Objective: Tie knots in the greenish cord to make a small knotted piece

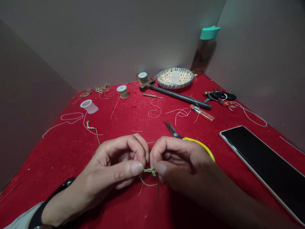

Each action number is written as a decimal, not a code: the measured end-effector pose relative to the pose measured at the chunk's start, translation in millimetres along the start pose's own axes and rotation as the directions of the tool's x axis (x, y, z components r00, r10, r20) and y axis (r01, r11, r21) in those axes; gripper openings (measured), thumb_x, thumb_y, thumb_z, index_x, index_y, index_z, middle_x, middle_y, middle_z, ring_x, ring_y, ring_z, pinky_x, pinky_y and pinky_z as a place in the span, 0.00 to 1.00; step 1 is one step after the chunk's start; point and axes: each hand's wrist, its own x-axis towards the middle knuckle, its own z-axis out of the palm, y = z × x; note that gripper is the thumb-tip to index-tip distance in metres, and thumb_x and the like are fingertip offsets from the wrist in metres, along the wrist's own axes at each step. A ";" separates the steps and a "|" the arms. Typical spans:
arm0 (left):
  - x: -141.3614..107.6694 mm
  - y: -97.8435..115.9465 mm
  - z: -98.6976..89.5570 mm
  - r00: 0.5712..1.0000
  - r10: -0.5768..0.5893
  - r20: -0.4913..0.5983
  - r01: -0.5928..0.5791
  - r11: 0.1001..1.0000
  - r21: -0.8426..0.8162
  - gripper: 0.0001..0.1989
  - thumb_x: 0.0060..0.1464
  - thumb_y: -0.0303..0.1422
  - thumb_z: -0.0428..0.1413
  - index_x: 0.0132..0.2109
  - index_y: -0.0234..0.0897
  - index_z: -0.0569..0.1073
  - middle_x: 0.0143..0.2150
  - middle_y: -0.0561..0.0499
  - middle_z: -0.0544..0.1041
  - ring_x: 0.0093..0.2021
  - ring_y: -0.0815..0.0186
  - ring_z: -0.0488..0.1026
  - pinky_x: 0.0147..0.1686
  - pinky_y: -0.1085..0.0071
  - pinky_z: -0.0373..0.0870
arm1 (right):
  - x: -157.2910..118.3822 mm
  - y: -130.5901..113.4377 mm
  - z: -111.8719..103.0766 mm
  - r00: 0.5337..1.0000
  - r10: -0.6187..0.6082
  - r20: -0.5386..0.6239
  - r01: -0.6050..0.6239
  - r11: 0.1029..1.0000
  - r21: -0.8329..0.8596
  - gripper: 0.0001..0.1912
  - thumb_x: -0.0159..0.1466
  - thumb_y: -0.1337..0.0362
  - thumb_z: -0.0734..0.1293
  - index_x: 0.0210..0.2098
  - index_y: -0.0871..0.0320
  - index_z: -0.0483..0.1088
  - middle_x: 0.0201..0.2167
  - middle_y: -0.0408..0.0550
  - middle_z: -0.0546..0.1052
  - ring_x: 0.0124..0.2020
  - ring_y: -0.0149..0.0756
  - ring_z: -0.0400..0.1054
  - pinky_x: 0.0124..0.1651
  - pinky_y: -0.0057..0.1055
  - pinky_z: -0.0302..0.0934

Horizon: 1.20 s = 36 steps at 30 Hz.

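A small knotted green cord is stretched between my two hands, low in the middle of the view. My left hand pinches its left end between thumb and fingers. On the other side my right hand pinches the right end the same way. Thin loose cord ends hang below the knots. Scissors with yellow handles lie just beyond my right hand, which partly hides them. A twisted green cord runs along the cloth behind my left hand.
On the red cloth lie thread spools, a white plastic cup, a hammer, an awl, a lighter, keys and a phone. A woven basket and a bottle stand at the back.
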 end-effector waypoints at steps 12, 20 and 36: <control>-4.1 0.5 -8.3 0.969 0.247 0.008 -0.222 0.853 0.473 0.02 0.59 0.33 0.62 0.40 0.45 0.76 0.34 0.56 0.72 0.32 0.72 0.66 0.33 0.77 0.65 | 2.4 3.9 -4.0 0.999 0.007 0.031 -0.010 0.995 0.095 0.03 0.57 0.71 0.65 0.27 0.58 0.66 0.21 0.36 0.69 0.25 0.24 0.60 0.29 0.24 0.53; -2.4 7.0 -5.0 0.998 0.060 0.015 -0.060 0.998 -0.018 0.04 0.56 0.33 0.61 0.34 0.38 0.76 0.38 0.53 0.69 0.28 0.74 0.62 0.26 0.78 0.61 | 8.2 7.4 -7.0 0.999 -0.019 0.027 0.018 0.999 0.032 0.03 0.57 0.68 0.66 0.27 0.59 0.67 0.21 0.37 0.68 0.23 0.24 0.59 0.28 0.24 0.52; -4.9 8.6 -3.7 0.995 0.071 -0.070 -0.032 0.891 0.452 0.07 0.57 0.39 0.62 0.41 0.43 0.75 0.30 0.55 0.72 0.28 0.71 0.65 0.28 0.78 0.64 | 3.4 -3.5 -1.2 0.995 0.096 0.033 -0.097 0.995 0.033 0.06 0.58 0.73 0.63 0.27 0.58 0.65 0.22 0.36 0.71 0.19 0.20 0.61 0.23 0.17 0.57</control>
